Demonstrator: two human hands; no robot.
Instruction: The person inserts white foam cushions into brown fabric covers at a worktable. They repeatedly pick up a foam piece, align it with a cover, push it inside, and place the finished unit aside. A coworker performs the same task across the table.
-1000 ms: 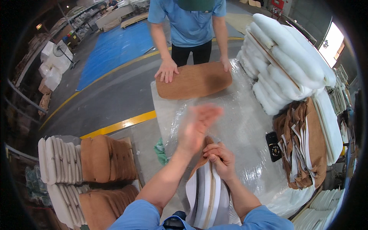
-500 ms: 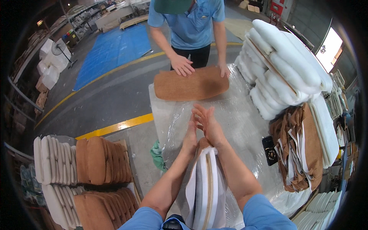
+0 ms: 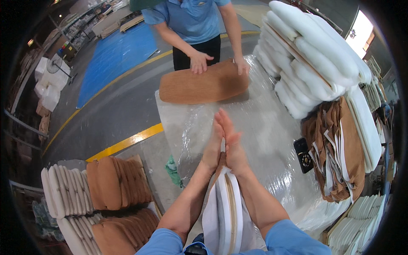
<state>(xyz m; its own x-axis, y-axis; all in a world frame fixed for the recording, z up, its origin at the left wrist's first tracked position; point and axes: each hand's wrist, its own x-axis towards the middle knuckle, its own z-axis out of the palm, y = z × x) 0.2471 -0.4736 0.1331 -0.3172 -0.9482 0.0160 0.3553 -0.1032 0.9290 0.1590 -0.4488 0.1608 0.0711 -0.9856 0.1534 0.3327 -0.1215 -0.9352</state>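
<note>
My left hand [image 3: 213, 146] and my right hand [image 3: 233, 148] are brought palm to palm over the plastic-covered table [image 3: 263, 140], fingers stretched out. The right one is a little blurred. Between my wrists and forearms a long padded piece [image 3: 227, 208] stands on edge, its narrow side up. It shows white and grey layers, a tan strip down the middle and a brown tip near my wrists. Whether my palms touch its end is hidden. Beyond my fingertips a brown cushion [image 3: 199, 87] lies flat, with a co-worker's two hands [image 3: 199, 61] on its far edge.
Tall stacks of white padding [image 3: 306, 59] stand at the far right, brown fabric covers [image 3: 335, 153] below them. A black phone-like object [image 3: 303, 155] lies beside the covers. At left are rows of brown cushions [image 3: 112, 182] and white ones [image 3: 68, 191]. Green plastic [image 3: 173, 170] hangs by the table's left edge.
My hands have come closer together, fingers now straighter and nearly touching. The view has shifted slightly. The co-worker's hands stay on the brown cushion.
</note>
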